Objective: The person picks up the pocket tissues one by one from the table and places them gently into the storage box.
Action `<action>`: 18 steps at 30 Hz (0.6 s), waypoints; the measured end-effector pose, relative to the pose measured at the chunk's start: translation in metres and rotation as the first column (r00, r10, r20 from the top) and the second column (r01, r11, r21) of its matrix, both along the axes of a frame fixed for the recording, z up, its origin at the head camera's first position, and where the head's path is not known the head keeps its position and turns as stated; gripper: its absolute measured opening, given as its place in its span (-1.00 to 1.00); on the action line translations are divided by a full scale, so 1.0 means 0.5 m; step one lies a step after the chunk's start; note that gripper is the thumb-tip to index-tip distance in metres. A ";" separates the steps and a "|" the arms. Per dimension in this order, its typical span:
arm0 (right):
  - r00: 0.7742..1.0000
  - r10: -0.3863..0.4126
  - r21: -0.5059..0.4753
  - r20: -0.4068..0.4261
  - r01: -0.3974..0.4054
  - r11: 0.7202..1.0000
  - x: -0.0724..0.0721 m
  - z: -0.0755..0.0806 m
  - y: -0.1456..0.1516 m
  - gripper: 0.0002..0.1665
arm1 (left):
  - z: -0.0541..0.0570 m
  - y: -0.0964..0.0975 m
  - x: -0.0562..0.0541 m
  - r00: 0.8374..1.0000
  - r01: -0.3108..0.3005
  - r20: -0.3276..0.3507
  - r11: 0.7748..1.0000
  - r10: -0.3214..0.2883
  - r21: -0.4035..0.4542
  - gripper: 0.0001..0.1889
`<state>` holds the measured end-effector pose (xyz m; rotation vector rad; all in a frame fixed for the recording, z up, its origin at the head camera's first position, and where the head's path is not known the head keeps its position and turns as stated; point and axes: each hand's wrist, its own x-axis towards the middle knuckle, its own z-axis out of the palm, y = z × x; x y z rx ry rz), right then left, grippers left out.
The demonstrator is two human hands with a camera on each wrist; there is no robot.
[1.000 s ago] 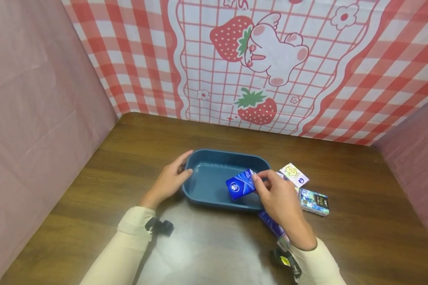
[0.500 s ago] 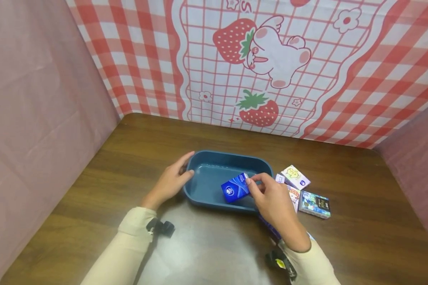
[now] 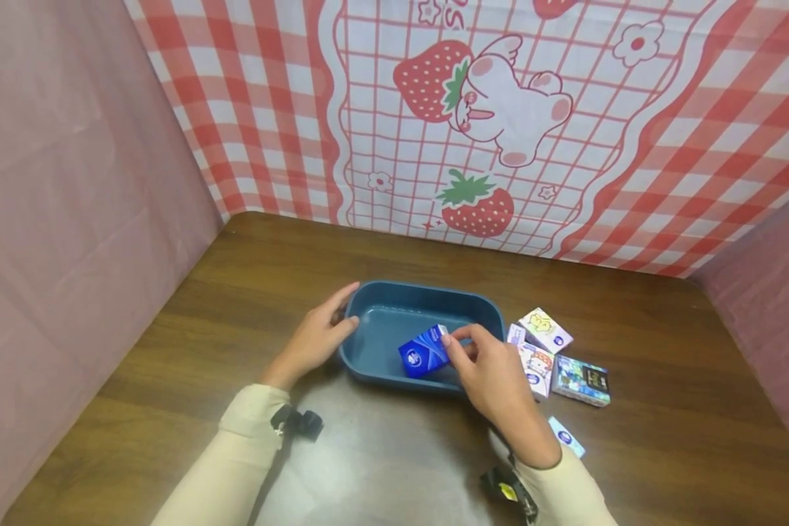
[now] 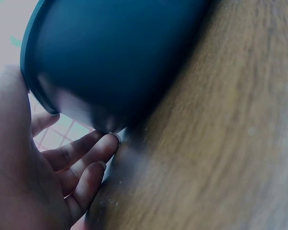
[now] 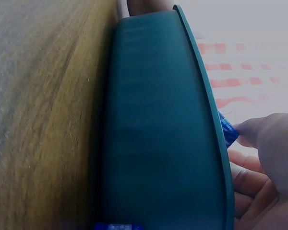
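A teal oblong plastic basin (image 3: 427,298) stands on the wooden table. My left hand (image 3: 312,337) holds its left end, thumb over the rim and the other fingers along the outer wall, as the left wrist view shows on the basin wall (image 4: 110,52). My right hand (image 3: 500,376) pinches a small blue tissue pack (image 3: 424,352) by its right end between thumb and fingers. The pack is tilted above the basin's inside, apart from the left hand. In the right wrist view the basin side hides most of the pack (image 5: 228,131).
Right of the basin lie a white pack with a yellow drawing (image 3: 544,330), a cartoon-printed pack (image 3: 536,365) and a shiny blue-green pack (image 3: 581,380). A pale blue pack (image 3: 567,437) lies nearer, partly behind the right forearm. A checked strawberry cloth (image 3: 473,204) hangs behind the table.
My right hand has moved left and slightly down with the tissue pack, farther over the basin. More of the packs on the right now show. The left hand stays at the basin's end.
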<state>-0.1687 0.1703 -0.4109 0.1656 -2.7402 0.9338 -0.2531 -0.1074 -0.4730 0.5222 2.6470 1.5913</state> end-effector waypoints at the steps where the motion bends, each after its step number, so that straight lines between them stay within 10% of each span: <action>1: 1.000 0.001 -0.002 0.012 -0.001 1.000 0.001 0.000 -0.001 -0.72 | 0.000 0.000 0.000 1.000 0.000 0.001 1.000 0.000 0.001 -0.35; 18: 0.999 0.036 -0.024 0.010 -0.035 0.999 0.008 -0.013 -0.019 -0.75 | 0.005 0.003 0.003 1.000 -0.013 0.013 1.000 0.013 -0.009 -0.36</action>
